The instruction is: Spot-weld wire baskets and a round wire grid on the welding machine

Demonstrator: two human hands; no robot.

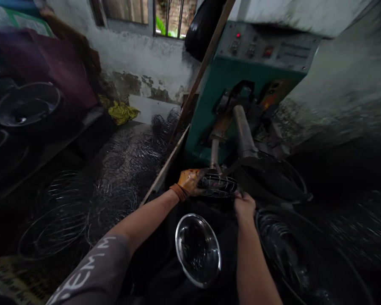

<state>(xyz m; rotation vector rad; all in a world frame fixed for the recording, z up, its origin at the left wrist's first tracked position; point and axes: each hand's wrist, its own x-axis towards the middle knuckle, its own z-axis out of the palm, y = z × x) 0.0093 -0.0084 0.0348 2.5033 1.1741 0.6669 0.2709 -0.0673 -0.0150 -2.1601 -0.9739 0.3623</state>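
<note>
- The left hand (190,182), in an orange glove, is closed on the left rim of a small round wire grille (217,186), fingers curled over its edge.
- The bare right hand (244,204) pinches the same wire grille at its right, near edge; the fingertips are hidden behind the wires.
- The wire grille lies roughly flat between the two hands, just below the metal arm (243,133) that juts from the green machine (241,84).
- A shiny steel bowl (197,249) sits between the forearms, nearer than the grille, tilted; its inside shows only dark reflections, and whether anything lies in it cannot be told.
- Left of a slanted wooden board (165,169), many wire grilles (114,186) lie heaped in overlapping stacks.
- At the far left, a dark basin (28,106) rests on a shelf; its contents are too dim to make out.
- More dark wire rings (288,250) are piled at the right, blurred.
</note>
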